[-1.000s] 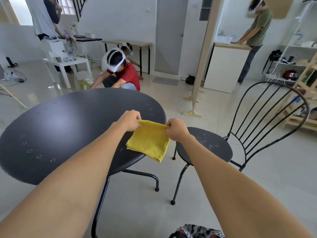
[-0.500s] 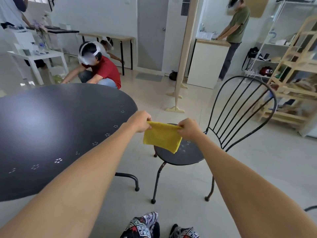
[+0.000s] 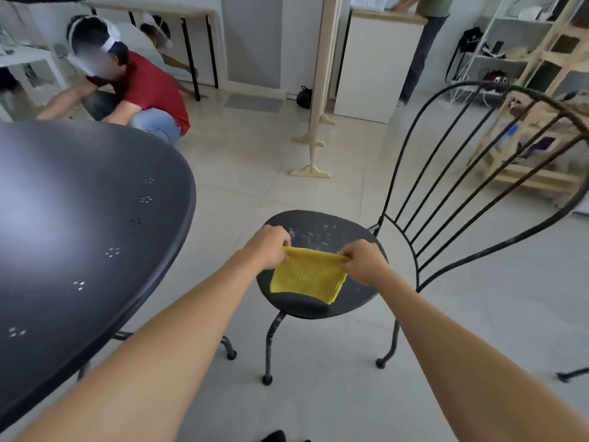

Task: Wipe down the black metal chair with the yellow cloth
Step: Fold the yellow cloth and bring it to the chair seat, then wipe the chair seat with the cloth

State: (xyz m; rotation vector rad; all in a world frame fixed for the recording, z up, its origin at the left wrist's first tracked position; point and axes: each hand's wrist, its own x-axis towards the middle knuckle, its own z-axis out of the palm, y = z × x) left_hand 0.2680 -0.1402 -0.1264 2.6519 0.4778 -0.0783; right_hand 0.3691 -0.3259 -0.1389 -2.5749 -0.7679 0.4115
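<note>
Two bare arms reach forward. The left hand and right hand each pinch a top corner of a folded yellow cloth between closed fingers, stretching it over the front half of the black metal chair seat. A round black tabletop sits just left.
</note>
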